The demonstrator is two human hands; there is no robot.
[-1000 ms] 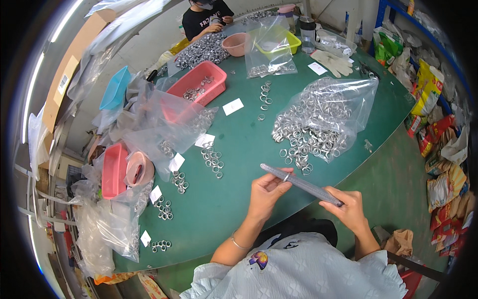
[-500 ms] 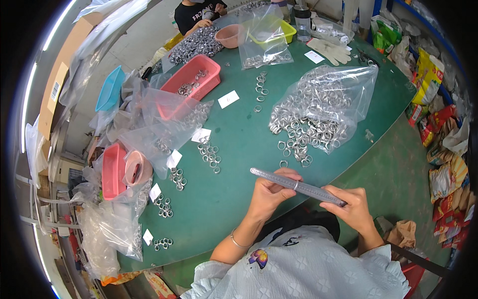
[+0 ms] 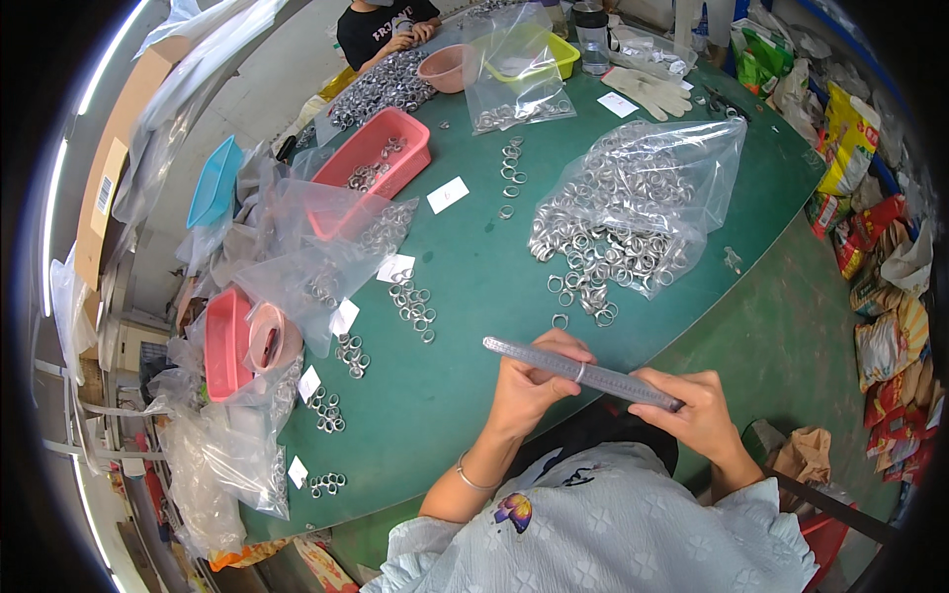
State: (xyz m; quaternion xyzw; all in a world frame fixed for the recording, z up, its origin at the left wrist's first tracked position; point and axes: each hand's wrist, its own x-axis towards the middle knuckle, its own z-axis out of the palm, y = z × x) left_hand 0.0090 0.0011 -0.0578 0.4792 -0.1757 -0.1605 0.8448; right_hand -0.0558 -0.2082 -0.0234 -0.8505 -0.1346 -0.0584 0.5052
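My right hand (image 3: 697, 407) grips the thicker end of a grey ring mandrel (image 3: 625, 383), a tapered stick with fine markings along it. The mandrel lies slantwise in front of me above the table edge, its thin tip toward the left. A silver ring (image 3: 580, 373) sits around its middle. My left hand (image 3: 526, 395) is closed at that ring, thumb and fingers pinching it. Just beyond my hands, a pile of silver rings (image 3: 593, 259) spills out of a clear plastic bag (image 3: 720, 163). One loose ring (image 3: 560, 321) lies closest to my left hand.
Small ring groups (image 3: 411, 304) with white paper slips (image 3: 449, 195) line the green table (image 3: 465, 287). A pink basket (image 3: 420, 148), clear bags and a pink cup (image 3: 287, 331) stand left. A glove (image 3: 647, 94) lies far right. A co-worker (image 3: 381, 35) sits across by another ring heap.
The mandrel and my left hand have shifted slightly left in the picture, with the ring still around the mandrel. The whole view has moved a little. The co-worker's hands have come together.
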